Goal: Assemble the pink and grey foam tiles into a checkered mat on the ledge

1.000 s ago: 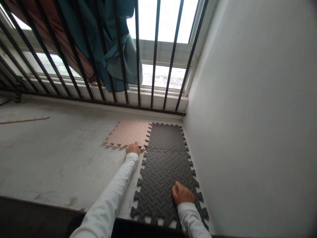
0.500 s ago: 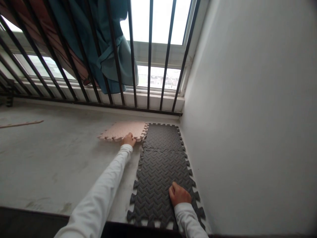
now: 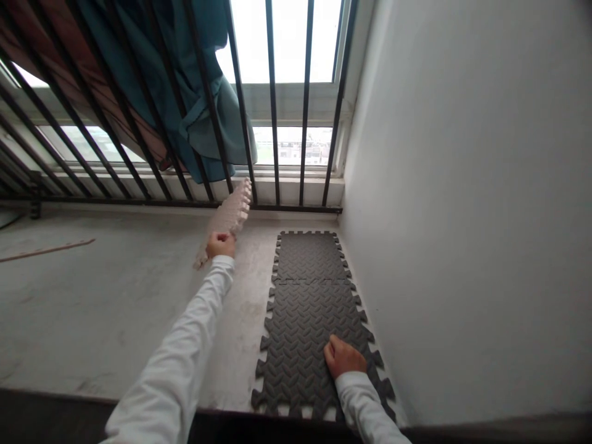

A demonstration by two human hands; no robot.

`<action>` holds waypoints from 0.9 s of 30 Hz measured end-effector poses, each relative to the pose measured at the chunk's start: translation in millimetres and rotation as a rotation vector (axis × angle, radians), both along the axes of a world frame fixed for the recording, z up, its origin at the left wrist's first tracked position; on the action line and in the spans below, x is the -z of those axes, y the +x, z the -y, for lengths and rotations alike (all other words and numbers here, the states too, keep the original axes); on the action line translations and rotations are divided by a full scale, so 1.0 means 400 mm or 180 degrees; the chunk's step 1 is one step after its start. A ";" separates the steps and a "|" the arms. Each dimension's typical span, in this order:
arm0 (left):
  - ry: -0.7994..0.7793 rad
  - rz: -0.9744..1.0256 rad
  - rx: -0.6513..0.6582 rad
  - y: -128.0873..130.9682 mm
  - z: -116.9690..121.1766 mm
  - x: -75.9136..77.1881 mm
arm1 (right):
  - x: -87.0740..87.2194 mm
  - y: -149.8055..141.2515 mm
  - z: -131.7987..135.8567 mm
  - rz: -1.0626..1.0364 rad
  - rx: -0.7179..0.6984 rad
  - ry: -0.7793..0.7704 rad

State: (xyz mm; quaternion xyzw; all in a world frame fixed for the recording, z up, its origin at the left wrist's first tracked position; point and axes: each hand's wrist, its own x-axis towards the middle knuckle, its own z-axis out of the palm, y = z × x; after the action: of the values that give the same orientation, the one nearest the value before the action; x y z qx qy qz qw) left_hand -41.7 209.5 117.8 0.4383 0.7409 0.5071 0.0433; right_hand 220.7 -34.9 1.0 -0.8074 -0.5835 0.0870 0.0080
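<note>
Just left of centre, I see the left hand (image 3: 221,246) grip a tilted, toothed pink foam mat (image 3: 230,209); held loosely, it could fall. Lower right, the balled right hand (image 3: 345,357) rests on toothed grey foam mats (image 3: 303,311); pushing might slide them.

Pink foam tile (image 3: 232,208) aslant in left grip (image 3: 221,245)
</note>
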 end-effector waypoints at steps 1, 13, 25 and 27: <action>-0.0077 -0.0121 0.0053 0.055 0.017 0.020 | 0.000 0.000 0.000 0.0001 0.0009 0.0005; -0.1142 -0.0726 0.2118 0.402 0.158 0.221 | 0.004 0.002 0.003 0.0077 -0.0013 0.0090; -0.1917 0.0696 0.1422 0.272 0.021 0.270 | 0.002 -0.002 0.004 0.0065 0.0013 0.0149; -0.1864 0.0849 0.1473 0.289 0.025 0.270 | 0.003 -0.002 0.005 0.0075 0.0005 0.0159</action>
State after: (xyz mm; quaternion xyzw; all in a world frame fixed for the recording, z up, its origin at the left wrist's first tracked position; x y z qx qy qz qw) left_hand 74.1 199.6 9.8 0.4930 0.7237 0.3037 0.3755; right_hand 219.8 -36.7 -0.1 -0.8083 -0.5850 0.0629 0.0213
